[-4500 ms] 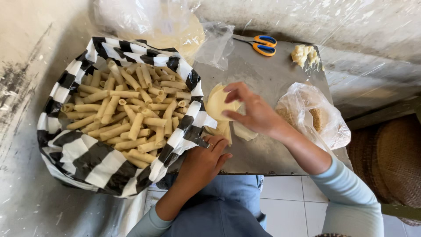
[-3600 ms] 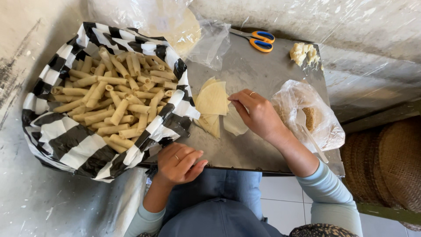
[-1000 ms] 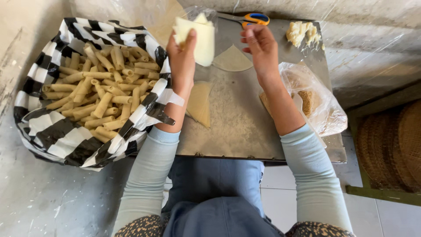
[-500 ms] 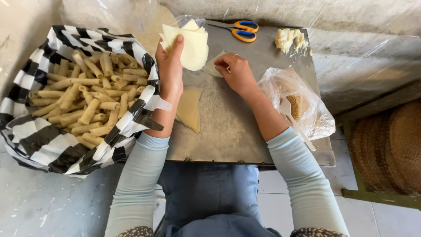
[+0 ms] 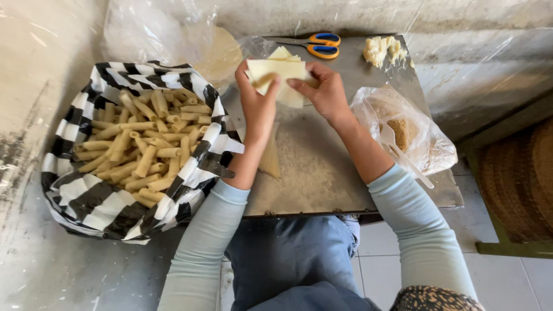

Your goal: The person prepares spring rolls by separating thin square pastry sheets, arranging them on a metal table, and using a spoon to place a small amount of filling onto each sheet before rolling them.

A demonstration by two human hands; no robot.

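Observation:
My left hand (image 5: pixel 257 105) and my right hand (image 5: pixel 326 91) both grip a small stack of pale square pastry sheets (image 5: pixel 280 71), held above the far part of a small grey metal table (image 5: pixel 322 178). One triangular pastry piece (image 5: pixel 271 158) lies on the table beside my left forearm. At my left, a black-and-white striped plastic bag (image 5: pixel 86 201) stands open and is full of rolled pastry sticks (image 5: pixel 138 152).
Blue-and-orange scissors (image 5: pixel 317 45) and a lump of crumbly white filling (image 5: pixel 381 50) lie at the table's far edge. A clear bag (image 5: pixel 403 132) with brown filling and a white spoon sits at right. A clear plastic bag with round wrappers (image 5: pixel 222 55) lies behind. Woven mats (image 5: pixel 530 184) are at far right.
My right hand has left the table surface and joined my left hand on the stack of sheets. The stack has come down slightly toward the table's middle.

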